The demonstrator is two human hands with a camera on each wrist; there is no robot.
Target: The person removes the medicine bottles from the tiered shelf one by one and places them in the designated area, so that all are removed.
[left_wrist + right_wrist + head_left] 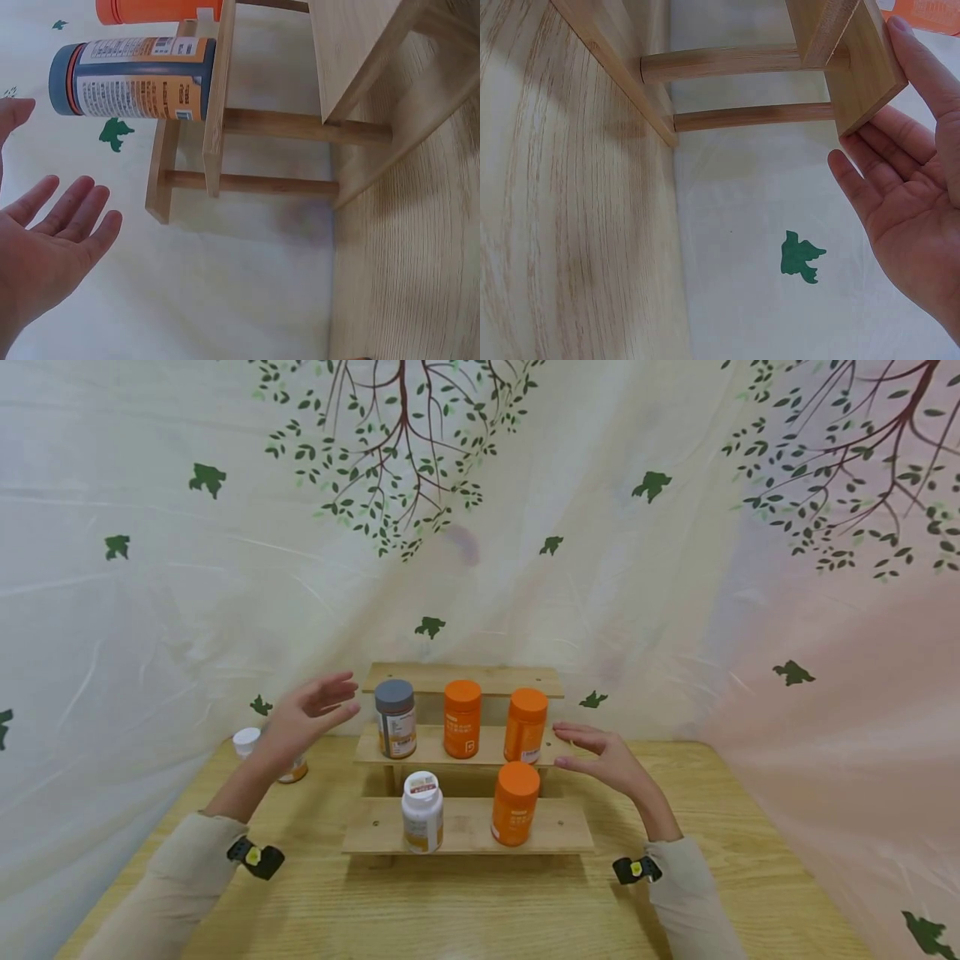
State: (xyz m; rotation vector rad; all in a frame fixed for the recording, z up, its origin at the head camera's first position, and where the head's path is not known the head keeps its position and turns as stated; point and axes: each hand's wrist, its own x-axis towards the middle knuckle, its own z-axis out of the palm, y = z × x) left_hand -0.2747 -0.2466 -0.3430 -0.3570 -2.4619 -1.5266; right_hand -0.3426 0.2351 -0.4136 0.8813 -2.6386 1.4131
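Note:
A three-step wooden rack (pixel 465 827) stands on the table. On its middle step are a grey-lidded bottle (pixel 396 718) and two orange bottles (pixel 462 720). Lower down, a white bottle (pixel 423 814) and another orange bottle (pixel 516 806) stand on the front step. My left hand (pixel 307 710), fingers extended and palm turned inward, is beside the grey-lidded bottle with a gap between. At the middle step's right end, my right hand (pixel 603 764) has its thumb and fingers spread about the board end (pixel 881 82), holding no bottle.
Behind my left forearm, a white-capped bottle (pixel 246 741) is partly hidden on the table's left side. The rack's top step (pixel 465 678) sits at the back, near a pale curtain (pixel 480 585) printed with leaves and branches. Wooden tabletop (pixel 465 918) extends in front of the rack.

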